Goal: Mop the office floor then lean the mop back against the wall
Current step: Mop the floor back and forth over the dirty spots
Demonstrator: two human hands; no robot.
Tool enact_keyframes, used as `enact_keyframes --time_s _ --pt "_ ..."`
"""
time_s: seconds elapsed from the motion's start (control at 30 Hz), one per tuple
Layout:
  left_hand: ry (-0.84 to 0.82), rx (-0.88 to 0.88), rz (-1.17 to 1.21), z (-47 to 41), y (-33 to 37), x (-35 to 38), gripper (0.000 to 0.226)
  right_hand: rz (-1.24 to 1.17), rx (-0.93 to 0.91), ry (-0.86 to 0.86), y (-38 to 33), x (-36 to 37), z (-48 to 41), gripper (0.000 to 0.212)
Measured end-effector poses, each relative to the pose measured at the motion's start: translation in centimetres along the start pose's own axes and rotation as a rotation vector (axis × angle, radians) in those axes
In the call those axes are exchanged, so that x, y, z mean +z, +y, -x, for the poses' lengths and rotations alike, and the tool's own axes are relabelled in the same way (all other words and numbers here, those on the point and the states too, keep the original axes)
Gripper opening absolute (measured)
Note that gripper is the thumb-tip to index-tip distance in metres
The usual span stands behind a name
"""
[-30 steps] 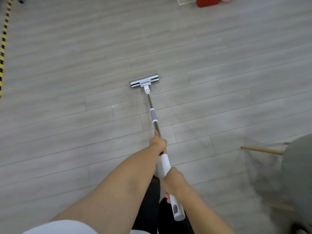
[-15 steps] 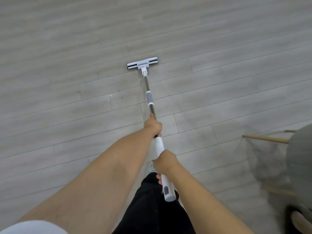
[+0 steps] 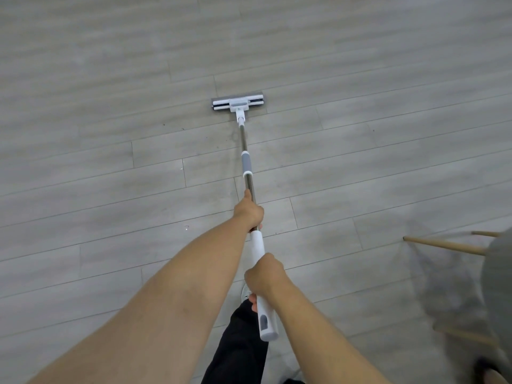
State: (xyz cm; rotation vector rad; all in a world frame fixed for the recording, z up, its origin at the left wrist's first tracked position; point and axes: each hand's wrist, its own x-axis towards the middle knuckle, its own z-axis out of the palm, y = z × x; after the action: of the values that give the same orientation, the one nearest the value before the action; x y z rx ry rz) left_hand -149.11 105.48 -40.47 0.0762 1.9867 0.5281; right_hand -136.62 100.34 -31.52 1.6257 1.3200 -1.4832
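A flat mop (image 3: 245, 162) with a metal pole, a grey sleeve and a white upper grip stretches straight ahead of me. Its white and grey head (image 3: 237, 102) lies flat on the grey plank floor (image 3: 110, 134). My left hand (image 3: 248, 211) is wrapped around the metal pole just above the white grip. My right hand (image 3: 263, 275) is closed on the white grip lower down, near the pole's end. Both arms are stretched forward. No wall is in view.
A grey chair (image 3: 498, 286) with wooden legs (image 3: 443, 245) stands at the right edge, close to my right arm. My black trouser leg (image 3: 238, 345) shows below the pole. Small dark specks dot the floor left of the pole.
The view has tilted down, so the red object and striped tape at the top are gone. Both hands keep their grip on the pole, and the mop head lies a little farther out.
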Motion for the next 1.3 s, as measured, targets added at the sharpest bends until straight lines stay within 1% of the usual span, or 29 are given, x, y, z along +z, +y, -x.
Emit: enact_keyframes --time_s 0.2,0.33,0.47,0.5,0.6,0.73,0.8,0.87,0.97,1.13,1.3 --pt "0.006 -0.023 -0.029 2.5 -2.0 2.3 0.083 0.024 -0.033 0.003 4.2 -0.1 0.6 0.026" --pt "-0.011 -0.035 -0.011 5.8 -4.6 5.9 0.084 0.039 0.013 -0.017 9.3 -1.0 3.1 0.021" --pt "-0.018 -0.046 -0.012 10.1 -7.9 10.3 0.085 0.088 -0.025 -0.039 15.3 -2.2 6.4 0.014" --pt "-0.018 -0.051 -0.018 11.2 -8.7 11.4 0.086 0.100 -0.020 -0.039 16.9 -2.4 7.1 0.016" --pt "-0.017 -0.052 -0.006 14.2 -10.7 14.2 0.085 0.132 -0.004 -0.019 21.1 -2.8 8.7 0.030" --pt "-0.003 -0.066 0.038 16.5 -11.3 16.4 0.085 0.121 0.012 0.016 23.6 -3.9 9.9 0.034" --pt "-0.001 -0.055 0.036 16.5 -10.6 16.3 0.085 0.130 -0.003 0.039 23.4 -4.5 10.1 0.031" --pt "-0.006 -0.048 0.036 16.2 -9.6 15.9 0.083 0.131 -0.008 0.061 22.5 -5.0 10.0 0.023" --pt "-0.004 -0.036 0.048 14.9 -7.7 14.7 0.077 0.156 -0.004 0.112 19.9 -5.8 9.3 0.020" --pt "0.053 -0.015 0.071 10.2 -3.2 10.6 0.071 0.142 -0.003 0.106 12.4 -6.7 7.2 0.009" --pt "0.065 -0.026 0.072 4.4 1.7 6.2 0.056 0.165 0.009 0.090 4.1 -7.8 4.7 0.012"
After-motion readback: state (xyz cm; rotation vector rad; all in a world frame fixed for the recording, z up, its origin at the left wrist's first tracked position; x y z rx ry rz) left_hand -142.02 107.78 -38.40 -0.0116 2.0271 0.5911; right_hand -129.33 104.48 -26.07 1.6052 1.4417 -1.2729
